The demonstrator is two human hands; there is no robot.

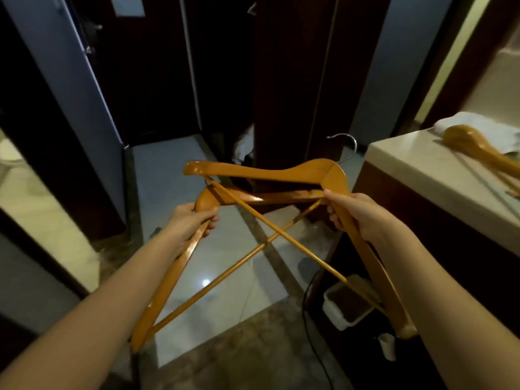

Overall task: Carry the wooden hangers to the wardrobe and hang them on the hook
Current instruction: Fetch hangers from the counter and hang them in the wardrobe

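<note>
Two orange wooden hangers cross each other in front of me. My left hand grips the neck of one hanger, whose arm slopes down to the lower left. My right hand grips the other hanger near its top; its metal hook sticks up behind. The hangers' thin crossbars form an X between my hands. The dark wooden wardrobe stands straight ahead, with its interior in shadow. I cannot make out a hanging hook inside it.
A pale countertop on a dark cabinet is at my right, bearing a third wooden hanger and a white towel. A small white bin and a black cable lie on the tiled floor. A blue-grey door panel stands left.
</note>
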